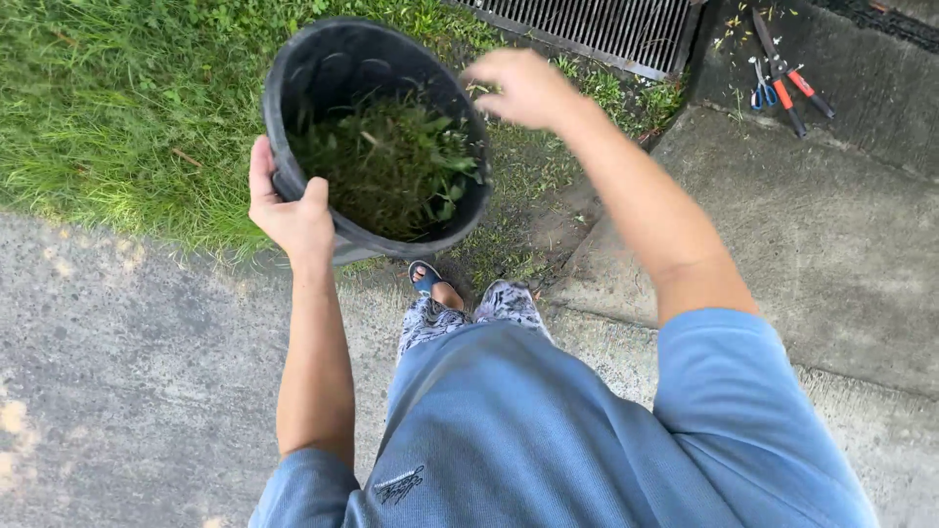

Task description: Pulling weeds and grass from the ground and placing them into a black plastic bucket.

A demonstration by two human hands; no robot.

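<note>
Item one, black plastic bucket (293, 88): round, dark-walled, tilted toward me, roughly half full of green clippings (391, 166), raised over the edge where grass (108, 98) meets concrete path (117, 372). I see my left hand (289, 210) closed on its near rim, thumb inside, fingers wrapped on the outer wall. My right hand (523, 88) hovers just above the far rim, blurred, fingers loosely curled; whether it carries anything I cannot tell. Beyond: metal drain grate (606, 29) at top, orange-handled shears (787, 78) and small blue scissors (763, 88) lying on the concrete to the upper right, well apart.
</note>
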